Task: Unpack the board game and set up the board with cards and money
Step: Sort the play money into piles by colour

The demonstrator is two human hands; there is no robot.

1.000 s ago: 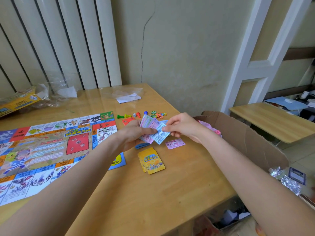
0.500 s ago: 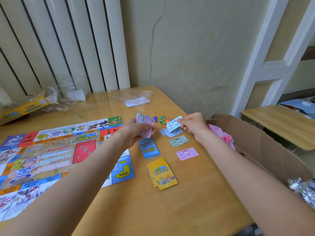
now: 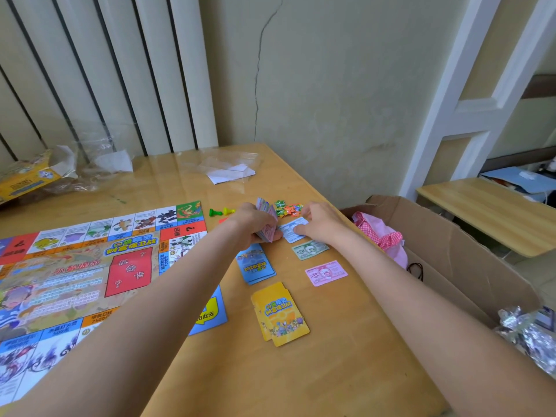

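On the wooden table (image 3: 301, 371), in the head view, the board (image 3: 90, 281) already lies unfolded and flat at the left. Just right of it, a blue card stack (image 3: 255, 266) and a yellow card stack (image 3: 281, 316) sit set out, apart from each other. Further right a green note (image 3: 310, 249) and a pink note (image 3: 326, 272) lie singly, in a column. The left hand (image 3: 255, 225) curls its fingers round the wad of remaining money (image 3: 267, 221), held above the table. The right hand (image 3: 322, 222) presses a pale blue note (image 3: 293, 230) down at the column's far end; whether its fingertips pinch the note or only rest on it is unclear at this angle. Pawns (image 3: 221, 211) and small coloured tokens (image 3: 287, 207) lie beyond. By my reckoning, unpacking looks done and cards are placed; sorting the money has barely begun.
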